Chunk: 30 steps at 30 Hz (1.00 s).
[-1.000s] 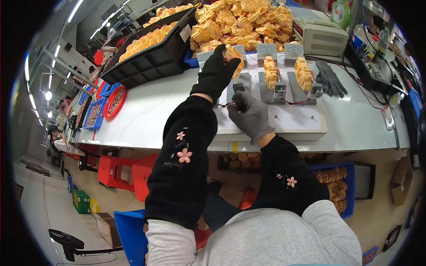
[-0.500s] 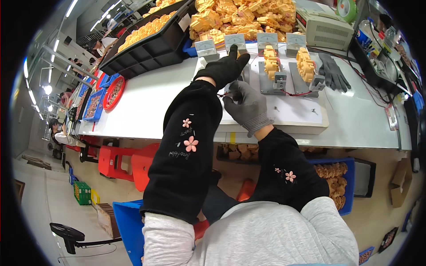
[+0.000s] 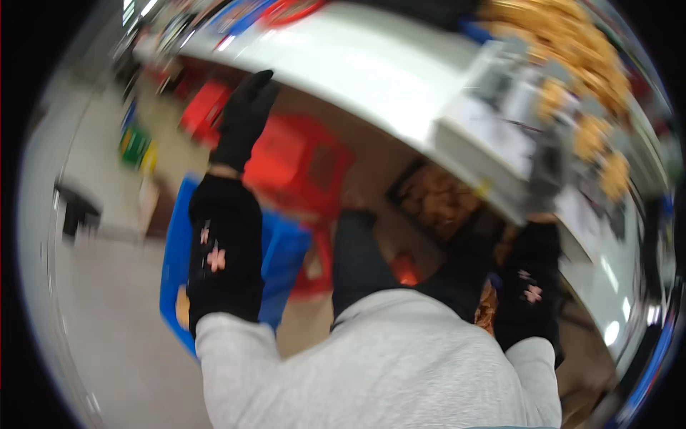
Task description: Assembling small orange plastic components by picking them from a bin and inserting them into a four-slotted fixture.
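Note:
My left hand [image 3: 246,121], in a black glove, is off the white workbench [image 3: 371,79], in front of a red stool [image 3: 296,161]. Its fingers are stretched out, blurred at the edges, and nothing shows in them. My right hand [image 3: 547,171], gloved in grey, is at the near side of the white fixture board [image 3: 475,154]. Motion smears its fingers, and I cannot make out whether they hold anything. Beyond it, orange-yellow plastic parts [image 3: 590,136] sit on the grey fixtures, with a thin dark wire near them.
A heap of orange-yellow parts [image 3: 564,32] lies at the far right of the bench. Below my left arm stands a blue bin [image 3: 282,250]. Under the bench is a dark tray [image 3: 436,200] of similar parts. A green crate [image 3: 133,146] stands on the floor at left.
The view has swung left and blurred. My left hand has left the fixtures and moved left, past the bench edge. My right hand remains by the fixture board.

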### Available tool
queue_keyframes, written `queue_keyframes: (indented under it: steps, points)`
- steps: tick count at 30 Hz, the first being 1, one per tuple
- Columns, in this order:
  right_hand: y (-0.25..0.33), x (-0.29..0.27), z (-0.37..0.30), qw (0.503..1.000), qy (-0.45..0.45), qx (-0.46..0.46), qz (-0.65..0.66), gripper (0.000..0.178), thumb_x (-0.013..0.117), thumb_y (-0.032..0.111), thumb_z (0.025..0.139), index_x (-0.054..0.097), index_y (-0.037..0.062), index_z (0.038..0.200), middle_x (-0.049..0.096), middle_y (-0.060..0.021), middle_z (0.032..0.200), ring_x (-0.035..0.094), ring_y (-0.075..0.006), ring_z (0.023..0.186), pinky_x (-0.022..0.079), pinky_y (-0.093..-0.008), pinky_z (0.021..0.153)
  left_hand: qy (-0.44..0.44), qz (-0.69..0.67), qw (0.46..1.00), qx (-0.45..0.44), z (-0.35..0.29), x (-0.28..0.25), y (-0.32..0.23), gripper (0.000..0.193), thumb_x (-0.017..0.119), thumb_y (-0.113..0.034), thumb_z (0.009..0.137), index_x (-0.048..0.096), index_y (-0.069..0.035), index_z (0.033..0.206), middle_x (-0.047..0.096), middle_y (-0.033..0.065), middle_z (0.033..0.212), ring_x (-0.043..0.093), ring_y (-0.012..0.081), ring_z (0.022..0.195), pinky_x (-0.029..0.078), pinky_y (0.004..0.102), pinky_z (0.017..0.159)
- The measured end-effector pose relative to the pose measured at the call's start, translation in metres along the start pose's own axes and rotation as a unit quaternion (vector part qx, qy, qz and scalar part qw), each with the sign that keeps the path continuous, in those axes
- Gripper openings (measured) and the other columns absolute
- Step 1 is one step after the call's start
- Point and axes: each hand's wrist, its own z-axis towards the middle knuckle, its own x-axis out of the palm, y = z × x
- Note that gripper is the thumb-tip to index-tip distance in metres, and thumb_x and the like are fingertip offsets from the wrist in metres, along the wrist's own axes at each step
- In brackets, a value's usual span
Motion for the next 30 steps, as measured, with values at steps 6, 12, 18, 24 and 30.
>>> queue_keyframes:
  steps: [6, 12, 18, 24, 30]
  points:
    - [0.014, -0.041, 0.006, 0.999, 0.015, -0.030, -0.035, 0.034, 0.042, 0.015, 0.091, 0.047, 0.0018, 0.121, 0.059, -0.0093, 0.091, 0.052, -0.0143, 0.067, 0.044, -0.0269, 0.059, 0.095, 0.188, 0.932, -0.295, -0.158, -0.153, 0.156, 0.042, 0.057, -0.031, 0.079, 0.055, -0.008, 0.115, 0.057, 0.0080, 0.101, 0.053, 0.0170, 0.090, 0.043, 0.0279, 0.077]
    - [0.050, 0.001, -0.001, 0.995, 0.101, -0.002, 0.015, 0.030, 0.042, 0.001, 0.089, 0.049, -0.0036, 0.118, 0.060, -0.0088, 0.085, 0.049, -0.0094, 0.062, 0.040, -0.0207, 0.055, 0.301, 0.384, 0.703, -0.518, -0.330, -0.170, 0.177, 0.068, 0.064, -0.046, 0.066, 0.047, -0.015, 0.123, 0.053, 0.0150, 0.116, 0.049, 0.0295, 0.109, 0.037, 0.0351, 0.094]
    - [0.078, 0.016, -0.012, 0.984, 0.173, 0.006, 0.033, 0.031, 0.047, -0.008, 0.080, 0.052, -0.0088, 0.111, 0.043, -0.0027, 0.066, 0.039, -0.0097, 0.057, 0.032, -0.0206, 0.053, 0.216, 0.437, 0.697, -0.526, -0.364, -0.145, 0.199, 0.073, 0.072, -0.042, 0.056, 0.051, -0.014, 0.120, 0.054, 0.0158, 0.114, 0.051, 0.0302, 0.107, 0.039, 0.0380, 0.092]
    - [0.073, 0.001, -0.017, 0.982, 0.183, -0.035, 0.009, 0.031, 0.046, -0.007, 0.081, 0.054, -0.0059, 0.111, 0.047, -0.0028, 0.069, 0.038, -0.0084, 0.056, 0.032, -0.0207, 0.051, 0.269, 0.429, 0.696, -0.509, -0.350, -0.152, 0.220, 0.067, 0.073, -0.037, 0.056, 0.054, -0.012, 0.116, 0.056, 0.0152, 0.110, 0.053, 0.0291, 0.103, 0.041, 0.0378, 0.090]
    - [0.051, -0.020, -0.027, 0.986, 0.159, 0.035, 0.029, 0.027, 0.048, -0.002, 0.084, 0.056, -0.0011, 0.110, 0.043, 0.0042, 0.067, 0.036, -0.0049, 0.058, 0.030, -0.0184, 0.053, 0.344, 0.374, 0.708, -0.490, -0.333, -0.161, 0.232, 0.062, 0.075, -0.033, 0.057, 0.057, -0.010, 0.111, 0.058, 0.0146, 0.107, 0.055, 0.0280, 0.099, 0.042, 0.0377, 0.087]
